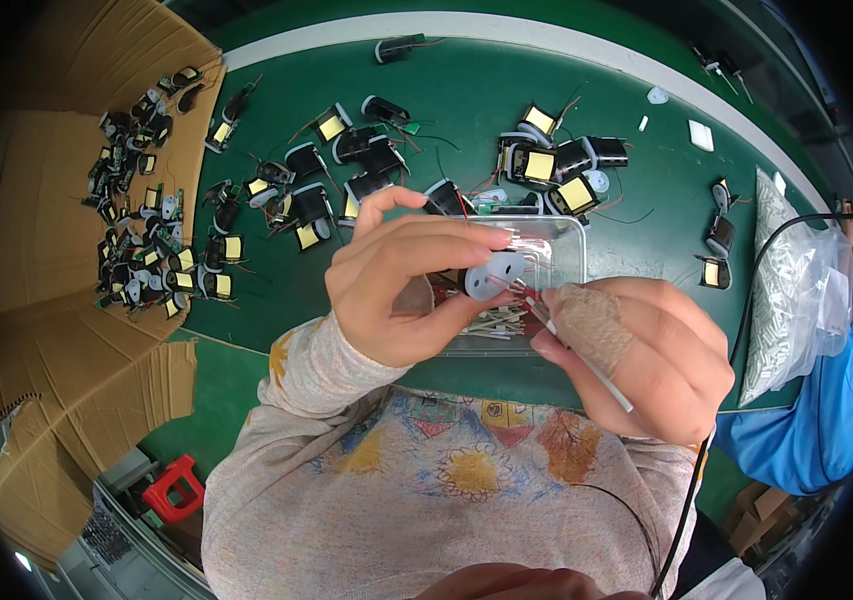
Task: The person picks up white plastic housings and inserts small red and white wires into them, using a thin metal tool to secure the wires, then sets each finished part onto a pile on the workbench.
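My left hand (386, 275) pinches a small assembly by its rounded grey end cap (492, 278), which has small holes in its face. The rest of that assembly is mostly hidden by my fingers. Thin wires come off the cap toward my right hand (651, 350), where tan tape wraps one finger. Between its thumb and fingers sits a thin pale stick-like tool (601, 377), its tip close to the wires. Under both hands lies a clear plastic box (573, 243) with many short pale pieces (499, 322) in it.
Black assemblies with yellow pads (536, 163) are scattered over the green table (346, 80). At left, a cardboard box (36, 200) holds many more. A clear bag of small white pieces (774, 300) lies at right, beside a black cable (746, 310) and blue cloth (796, 430).
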Motion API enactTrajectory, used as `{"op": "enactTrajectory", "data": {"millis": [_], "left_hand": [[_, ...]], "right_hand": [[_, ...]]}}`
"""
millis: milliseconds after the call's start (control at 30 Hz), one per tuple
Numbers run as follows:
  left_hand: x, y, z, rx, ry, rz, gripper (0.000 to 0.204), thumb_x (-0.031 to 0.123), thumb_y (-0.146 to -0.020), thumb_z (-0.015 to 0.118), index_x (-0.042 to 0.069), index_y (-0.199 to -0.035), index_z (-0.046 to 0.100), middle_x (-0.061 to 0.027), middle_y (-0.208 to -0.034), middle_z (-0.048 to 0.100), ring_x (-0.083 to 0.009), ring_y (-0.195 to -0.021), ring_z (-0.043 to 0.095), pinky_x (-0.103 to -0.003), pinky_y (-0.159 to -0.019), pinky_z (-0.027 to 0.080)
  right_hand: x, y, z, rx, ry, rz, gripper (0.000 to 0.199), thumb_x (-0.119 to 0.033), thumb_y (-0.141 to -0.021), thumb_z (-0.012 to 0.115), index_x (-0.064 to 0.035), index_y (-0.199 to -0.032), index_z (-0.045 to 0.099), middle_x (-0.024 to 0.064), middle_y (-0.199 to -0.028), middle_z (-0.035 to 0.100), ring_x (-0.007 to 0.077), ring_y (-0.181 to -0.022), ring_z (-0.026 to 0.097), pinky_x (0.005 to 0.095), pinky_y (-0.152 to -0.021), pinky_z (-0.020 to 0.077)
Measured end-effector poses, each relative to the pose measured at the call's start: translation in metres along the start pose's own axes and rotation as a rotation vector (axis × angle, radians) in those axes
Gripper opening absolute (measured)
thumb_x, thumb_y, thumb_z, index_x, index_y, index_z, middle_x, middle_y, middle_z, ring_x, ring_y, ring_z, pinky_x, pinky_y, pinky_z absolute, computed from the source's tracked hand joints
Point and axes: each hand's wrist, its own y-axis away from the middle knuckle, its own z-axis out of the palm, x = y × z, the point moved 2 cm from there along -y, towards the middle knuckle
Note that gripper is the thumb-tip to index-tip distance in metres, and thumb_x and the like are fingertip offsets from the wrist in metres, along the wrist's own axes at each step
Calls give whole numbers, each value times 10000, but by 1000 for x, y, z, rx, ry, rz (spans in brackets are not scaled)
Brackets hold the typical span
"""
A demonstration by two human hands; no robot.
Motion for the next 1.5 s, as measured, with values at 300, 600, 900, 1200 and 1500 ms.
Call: {"op": "enactTrajectory", "data": {"millis": [300,600,900,1200,1500], "left_hand": [[2,-2,-2,-166,22,6,406,68,-586,808,55,-904,557,-120,-917,675,-208,-827,646,-385,-829,391],[-4,7,2,-171,443,-178,343,10,-723,715,-4,-925,438,-266,-1052,572,-287,-911,605,-368,-798,481],[10,1,-8,-115,131,-120,226,21,-689,718,-9,-862,576,-159,-916,661,-239,-735,654,-271,-610,515],[7,-2,-4,-5,185,-165,227,10,-689,709,-19,-867,570,-163,-929,649,-237,-794,649,-281,-674,512],[-43,-31,-7,-13,521,-519,283,57,-829,590,-23,-1084,497,-171,-1125,571,-207,-1036,548,-325,-917,405]], "right_hand": [[17,-3,11,-1,-78,3,245,-8,-572,729,11,-805,655,111,-736,624,226,-601,597,293,-542,495],[9,2,11,26,173,24,339,-22,-482,632,-13,-819,671,79,-706,589,182,-551,550,236,-479,439],[10,4,19,-13,138,38,416,-19,-435,557,21,-838,649,70,-656,503,190,-551,485,274,-479,415],[21,5,31,63,-31,162,269,78,-573,649,5,-832,651,108,-713,577,240,-597,551,286,-528,446],[88,-21,33,-89,-666,844,167,-47,-838,572,35,-964,644,57,-794,648,93,-652,567,224,-602,497]]}}
